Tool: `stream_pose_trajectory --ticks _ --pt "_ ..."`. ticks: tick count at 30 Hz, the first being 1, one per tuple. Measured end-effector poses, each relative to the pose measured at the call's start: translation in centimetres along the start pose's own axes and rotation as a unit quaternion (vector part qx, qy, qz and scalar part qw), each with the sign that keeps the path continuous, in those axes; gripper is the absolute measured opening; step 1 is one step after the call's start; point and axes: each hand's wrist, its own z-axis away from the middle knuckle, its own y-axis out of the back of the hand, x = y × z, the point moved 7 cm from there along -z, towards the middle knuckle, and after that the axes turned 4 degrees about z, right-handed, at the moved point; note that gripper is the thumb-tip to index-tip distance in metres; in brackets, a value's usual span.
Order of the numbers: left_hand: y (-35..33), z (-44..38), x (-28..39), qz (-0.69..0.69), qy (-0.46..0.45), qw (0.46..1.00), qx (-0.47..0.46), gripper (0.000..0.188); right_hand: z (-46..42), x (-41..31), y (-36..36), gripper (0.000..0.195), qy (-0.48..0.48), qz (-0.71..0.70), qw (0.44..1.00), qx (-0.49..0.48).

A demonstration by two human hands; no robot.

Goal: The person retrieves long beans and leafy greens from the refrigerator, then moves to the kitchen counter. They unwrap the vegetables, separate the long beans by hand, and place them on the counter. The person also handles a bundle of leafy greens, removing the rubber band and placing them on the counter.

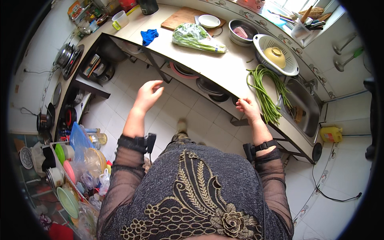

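Note:
My left hand (149, 94) hangs in the air over the tiled floor, short of the counter, fingers apart and nothing in it. My right hand (245, 107) is at the counter's front edge with its fingers curled; whether anything small is between them cannot be told. Just right of it lies a bundle of long green beans (267, 93) reaching to the sink's edge. Farther back on the counter are leafy greens in a clear plastic bag (195, 37), a blue cloth (149, 36), and a white bowl (209, 21) on a wooden cutting board (180, 18).
A metal bowl (243, 31) holds raw meat; beside it a white colander (289, 55) holds an upturned yellow bowl (274, 57). The steel sink (307, 120) is at the right. Pans stand on shelves below the counter. Bags and basins crowd the left floor; an electric cooker (66, 58) stands far left.

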Motion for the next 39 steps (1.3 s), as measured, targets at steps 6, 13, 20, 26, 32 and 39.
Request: stream_pose_trajectory --ticks 6,13,20,26,32,39 --pt "-10.6 -16.2 2.3 0.029 0.059 0.988 -0.142 0.039 -6.9 -6.4 0.1 0.03 0.042 0.012 0.999 0.029" --pt "-14.4 -31.0 3.2 -0.025 -0.025 0.992 -0.121 0.039 -15.0 -10.9 -0.1 0.023 0.018 -0.016 0.995 0.099" --pt "-15.8 -38.2 0.2 -0.149 -0.173 0.971 -0.076 0.036 -23.1 -12.5 -1.7 0.018 -0.004 0.036 0.995 0.088" --pt "-17.3 -35.6 -7.1 -0.166 -0.045 0.951 -0.257 0.049 -31.8 -21.2 -6.5 0.017 0.206 0.352 0.907 0.109" --pt "-15.0 -33.8 -5.7 -0.147 -0.025 0.935 -0.322 0.057 -42.1 -26.2 -13.3 0.03 0.313 0.466 0.814 0.15" --pt "-14.9 -32.7 -6.9 -0.134 0.009 0.939 -0.317 0.052 -45.0 -25.9 -15.3 0.016 0.325 0.592 0.735 0.066"
